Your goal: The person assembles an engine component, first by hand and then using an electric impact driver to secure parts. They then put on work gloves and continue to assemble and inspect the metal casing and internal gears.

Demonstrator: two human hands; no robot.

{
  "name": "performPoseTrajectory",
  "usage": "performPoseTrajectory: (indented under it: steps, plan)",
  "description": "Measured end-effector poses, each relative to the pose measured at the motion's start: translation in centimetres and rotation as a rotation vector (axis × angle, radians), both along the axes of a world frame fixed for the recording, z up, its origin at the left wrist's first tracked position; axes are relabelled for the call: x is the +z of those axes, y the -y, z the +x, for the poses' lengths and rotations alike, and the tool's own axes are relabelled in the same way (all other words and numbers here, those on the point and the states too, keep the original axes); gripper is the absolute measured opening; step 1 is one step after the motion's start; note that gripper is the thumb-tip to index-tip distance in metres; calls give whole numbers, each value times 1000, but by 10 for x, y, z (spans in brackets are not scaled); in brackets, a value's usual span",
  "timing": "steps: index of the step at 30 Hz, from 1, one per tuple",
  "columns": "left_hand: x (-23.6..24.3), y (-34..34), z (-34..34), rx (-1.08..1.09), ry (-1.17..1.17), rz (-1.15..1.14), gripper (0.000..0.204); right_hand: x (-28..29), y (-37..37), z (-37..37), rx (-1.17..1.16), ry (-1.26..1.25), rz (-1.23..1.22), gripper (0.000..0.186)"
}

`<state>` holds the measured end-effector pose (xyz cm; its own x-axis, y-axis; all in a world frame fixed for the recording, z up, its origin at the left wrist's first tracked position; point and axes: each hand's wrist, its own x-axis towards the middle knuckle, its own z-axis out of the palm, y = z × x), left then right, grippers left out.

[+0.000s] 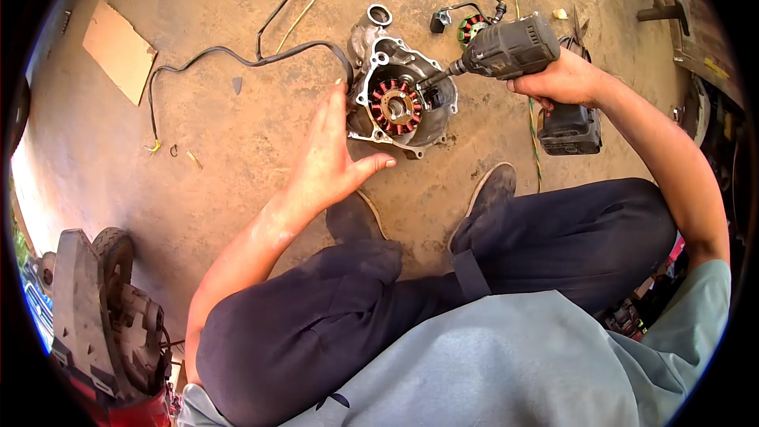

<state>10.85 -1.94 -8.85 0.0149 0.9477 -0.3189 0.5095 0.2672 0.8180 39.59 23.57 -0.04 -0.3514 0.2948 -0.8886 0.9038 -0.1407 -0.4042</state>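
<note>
A grey metal engine cover (437, 115) lies on the floor ahead of my feet. Inside it sits a stator (397, 107) with a ring of copper-red coils. My right hand (556, 79) grips a black cordless drill (510, 47) by its handle. The drill's long bit (433, 79) points left and down into the cover, beside the stator; whether its tip meets a screw is too small to tell. My left hand (332, 146) rests against the cover's left side, fingers stretched out and thumb apart. A black cable (225, 49) runs from the cover's left edge.
A second stator (472, 28) with wiring lies beyond the drill. Cardboard (118, 51) lies at far left, and thin loose wires (304, 20) at the back. A wheeled vehicle part (103, 308) stands at lower left. A wooden bench (708, 39) is at far right.
</note>
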Motion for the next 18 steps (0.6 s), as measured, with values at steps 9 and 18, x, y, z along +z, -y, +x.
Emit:
performPoseTrajectory:
  steps: [9, 18]
  plan:
    - [-26, 3, 12, 66, -63, 191, 108, -11, -12, 6, 351, -230, 235, 32]
    - [-25, 7, 14, 72, -82, 209, 108, -7, -11, -2, 346, -131, 232, 37]
